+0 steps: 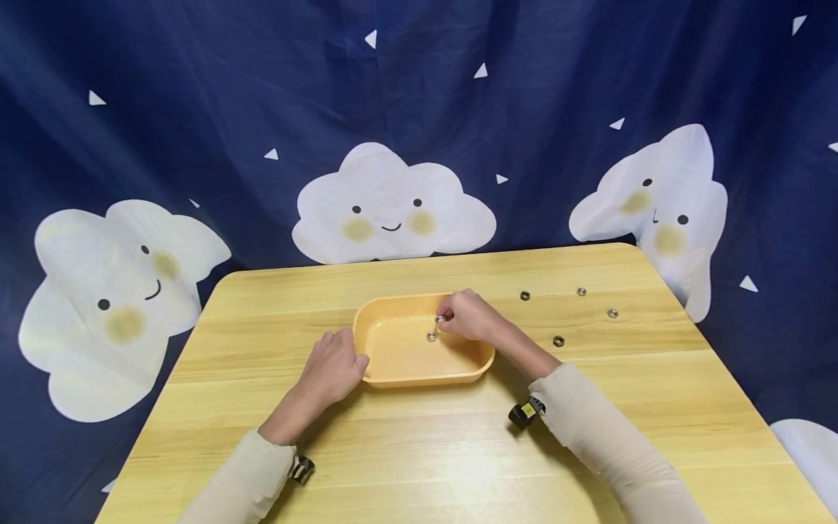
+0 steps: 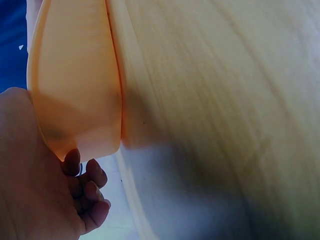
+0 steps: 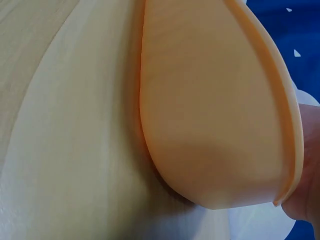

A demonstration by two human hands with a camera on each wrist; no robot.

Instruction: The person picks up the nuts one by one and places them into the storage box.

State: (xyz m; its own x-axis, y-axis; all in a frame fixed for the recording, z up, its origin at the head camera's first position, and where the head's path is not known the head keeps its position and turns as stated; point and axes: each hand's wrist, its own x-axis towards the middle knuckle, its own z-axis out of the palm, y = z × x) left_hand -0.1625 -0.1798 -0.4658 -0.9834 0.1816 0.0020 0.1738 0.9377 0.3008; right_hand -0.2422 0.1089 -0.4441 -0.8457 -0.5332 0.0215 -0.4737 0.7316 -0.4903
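Observation:
A shallow yellow-orange plastic tray (image 1: 406,364) with rounded corners stands on the table. At its left end, my left hand (image 1: 332,365) grips the rim, thumb over the edge and fingers curled along the outside. My right hand (image 1: 470,316) reaches over the tray's right part and pinches a small metal nut (image 1: 440,319) at the fingertips. Just below that, a silver nut (image 1: 431,336) lies on the tray floor. In the left wrist view, curled fingers (image 2: 92,192) show beside the tray's outer wall (image 2: 75,75). The tray wall (image 3: 215,110) hides most of my right hand (image 3: 309,175) in the right wrist view.
Several nuts lie loose on the table right of the tray: dark ones (image 1: 559,340) nearer the tray and silver ones (image 1: 612,313) farther right. A blue cloud-printed curtain (image 1: 419,87) hangs behind the wooden table (image 1: 419,451).

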